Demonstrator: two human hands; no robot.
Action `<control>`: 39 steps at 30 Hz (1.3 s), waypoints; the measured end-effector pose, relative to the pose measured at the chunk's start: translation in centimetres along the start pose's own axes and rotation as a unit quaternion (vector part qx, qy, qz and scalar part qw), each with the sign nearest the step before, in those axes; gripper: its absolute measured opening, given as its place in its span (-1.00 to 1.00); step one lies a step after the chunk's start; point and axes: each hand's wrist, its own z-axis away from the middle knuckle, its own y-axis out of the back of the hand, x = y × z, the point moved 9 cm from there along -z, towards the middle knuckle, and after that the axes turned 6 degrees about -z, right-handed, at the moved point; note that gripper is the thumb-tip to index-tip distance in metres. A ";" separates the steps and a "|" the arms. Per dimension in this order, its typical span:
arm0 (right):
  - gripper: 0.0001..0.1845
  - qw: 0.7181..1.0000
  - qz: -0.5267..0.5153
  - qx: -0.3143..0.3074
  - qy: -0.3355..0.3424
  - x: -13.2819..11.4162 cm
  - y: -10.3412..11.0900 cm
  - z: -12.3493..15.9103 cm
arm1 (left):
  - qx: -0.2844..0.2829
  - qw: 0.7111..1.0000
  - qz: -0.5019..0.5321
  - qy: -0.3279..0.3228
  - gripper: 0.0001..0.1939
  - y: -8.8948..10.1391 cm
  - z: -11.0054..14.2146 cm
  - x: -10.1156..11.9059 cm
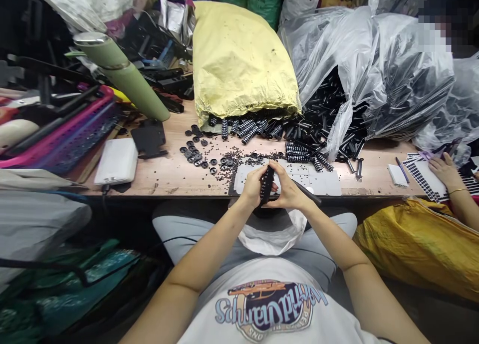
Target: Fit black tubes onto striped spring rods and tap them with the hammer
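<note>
My left hand (253,188) is wrapped round a black cylinder with rows of pale dots (266,185), tilted just over the table's front edge. My right hand (287,190) closes on the same cylinder from the other side, its thumb and fingertips against it. Behind my hands lies a whitish sheet (324,180) on the table, partly covered by them. Similar dotted cylinders (297,152) lie stacked beyond it. Small black rings and discs (192,154) are scattered to the left. Below my hands, a white plastic bag (271,236) hangs open at my lap.
A yellow sack (243,64) spills dotted cylinders. Clear plastic bags (337,49) hold black tubes (327,104). On the left are a green flask (123,77), a white power bank (117,162) and a pink basket (56,139). Another person's hand (445,170) rests at right on striped sheets.
</note>
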 end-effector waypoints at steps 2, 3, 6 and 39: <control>0.24 1.000 -0.009 0.002 -0.020 0.5 -0.3 0.0 | 0.006 1.000 -0.012 0.004 -0.67 0.0 0.3 0.3; 0.24 0.999 -0.015 0.006 -0.031 0.7 -0.4 0.0 | 0.009 1.000 -0.019 0.008 -0.67 0.2 0.4 0.4; 0.22 0.998 -0.029 0.026 -0.056 0.9 -0.8 -0.2 | 0.019 0.998 -0.049 0.020 -0.66 1.0 0.3 0.5; -0.64 0.859 0.266 -0.012 -0.438 3.4 3.2 8.9 | -0.024 0.535 -0.764 -0.361 -0.57 -0.5 0.2 -1.0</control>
